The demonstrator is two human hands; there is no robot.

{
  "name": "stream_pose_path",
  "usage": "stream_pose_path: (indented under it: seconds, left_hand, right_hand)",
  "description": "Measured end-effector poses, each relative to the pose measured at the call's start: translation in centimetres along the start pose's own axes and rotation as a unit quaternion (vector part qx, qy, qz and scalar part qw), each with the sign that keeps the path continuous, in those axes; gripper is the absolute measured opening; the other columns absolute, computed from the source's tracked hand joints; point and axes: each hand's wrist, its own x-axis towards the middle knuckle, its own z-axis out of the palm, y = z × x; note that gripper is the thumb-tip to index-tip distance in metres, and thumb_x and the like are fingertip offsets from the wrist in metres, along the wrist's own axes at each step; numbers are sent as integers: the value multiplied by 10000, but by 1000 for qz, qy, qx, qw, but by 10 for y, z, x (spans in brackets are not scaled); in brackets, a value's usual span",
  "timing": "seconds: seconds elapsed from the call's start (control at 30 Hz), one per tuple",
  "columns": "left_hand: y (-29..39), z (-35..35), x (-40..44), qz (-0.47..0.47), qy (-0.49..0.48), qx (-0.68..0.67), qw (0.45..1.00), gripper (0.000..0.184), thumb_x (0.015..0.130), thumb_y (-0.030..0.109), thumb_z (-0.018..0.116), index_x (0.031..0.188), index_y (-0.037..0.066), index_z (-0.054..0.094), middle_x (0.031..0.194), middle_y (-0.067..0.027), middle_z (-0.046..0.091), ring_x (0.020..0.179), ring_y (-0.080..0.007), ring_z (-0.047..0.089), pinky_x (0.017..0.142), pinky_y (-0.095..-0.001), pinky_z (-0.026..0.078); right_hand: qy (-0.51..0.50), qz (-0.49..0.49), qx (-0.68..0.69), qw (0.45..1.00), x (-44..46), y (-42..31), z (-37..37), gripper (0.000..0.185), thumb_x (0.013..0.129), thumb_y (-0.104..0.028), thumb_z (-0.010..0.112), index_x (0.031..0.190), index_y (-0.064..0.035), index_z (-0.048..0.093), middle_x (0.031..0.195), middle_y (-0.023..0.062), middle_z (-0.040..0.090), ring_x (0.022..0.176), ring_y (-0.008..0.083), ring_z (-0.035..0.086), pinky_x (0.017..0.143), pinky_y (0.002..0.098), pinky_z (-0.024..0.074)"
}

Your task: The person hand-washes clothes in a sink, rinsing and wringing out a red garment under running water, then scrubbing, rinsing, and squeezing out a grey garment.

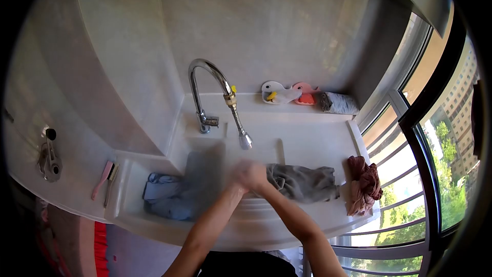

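Note:
My left hand point(238, 175) and my right hand point(254, 175) are pressed together over the sink's middle, just below the faucet's spray head point(245, 140). Motion smears the fingers of both, so whether anything is between them does not show. Right beside my right hand, a wet grey garment point(307, 182) lies spread on the sloped washboard side, its near end partly behind the hand. To the left, a blue garment point(169, 197) rests in the basin, partly in cloudy water point(204, 174).
A curved chrome faucet point(195, 90) rises behind the basin. A bunched reddish-brown cloth point(364, 184) sits on the right edge near the window. A pink brush point(102, 179) is on the left ledge. Two whale-shaped holders point(273, 86) and a grey bundle point(339, 103) stand on the back ledge.

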Motion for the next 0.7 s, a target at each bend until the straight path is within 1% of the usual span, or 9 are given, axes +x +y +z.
stream_pose_path:
  seconds: [0.07,0.2,0.27,0.33,0.4,0.47,0.57,0.63,0.7]
  left_hand:
    - [1,52,-20,-21,182,100,978,426,933,471,438,1113,113,581,1053,-50,638,975,-245,618,862,-442,496]
    - [14,81,-30,-20,180,66,981,403,924,447,472,1074,95,600,1058,-73,634,963,-240,614,860,-431,492]
    - [20,44,-6,112,82,22,990,370,929,353,484,1179,90,557,1074,-36,617,998,-178,583,882,-333,466]
    - [10,-37,39,151,24,141,978,348,930,341,482,1158,90,560,1075,-30,611,985,-166,582,868,-324,464]
    - [9,8,18,85,105,152,979,367,930,356,479,1172,88,546,1097,-28,599,998,-166,574,860,-325,468]
    - [8,67,-9,15,181,159,970,387,931,371,477,1186,85,532,1118,-26,586,1011,-166,567,853,-325,473]
    - [7,96,-28,-37,216,156,963,411,917,398,471,1184,92,532,1119,-34,590,1002,-179,577,837,-334,484]
    - [5,88,-36,-75,226,140,961,427,873,435,463,1134,117,577,1058,-67,639,936,-219,628,809,-360,506]
    - [14,77,-45,-74,221,161,959,375,855,389,486,1091,115,586,1001,-50,631,894,-200,616,779,-352,502]
  right_hand:
    - [3,133,52,990,24,36,4,347,813,-394,603,899,-59,579,820,204,646,778,412,619,670,493,487]
    - [66,214,138,965,27,73,14,355,883,-412,545,1015,-83,546,846,233,643,819,429,610,693,484,474]
    - [83,202,274,937,15,75,27,349,893,-413,542,1057,-105,547,863,235,645,836,433,607,707,480,469]
    - [65,154,204,965,-2,22,14,317,871,-352,550,1045,-87,575,884,232,640,846,417,609,724,457,480]
    - [39,113,150,982,-6,5,13,301,878,-317,527,1028,-62,586,895,231,635,852,399,614,730,440,486]
    - [60,73,113,989,6,11,20,265,773,-331,642,892,-95,645,855,181,649,781,399,619,665,460,494]
    - [41,170,73,982,30,20,-10,272,785,-345,629,817,-75,652,835,163,650,757,382,622,631,463,491]
    - [29,210,73,975,32,46,12,307,814,-369,607,871,-68,633,842,191,642,784,408,612,664,474,487]
    - [-54,110,92,988,24,57,20,378,840,-421,585,1001,-79,597,905,218,635,855,428,600,716,486,474]
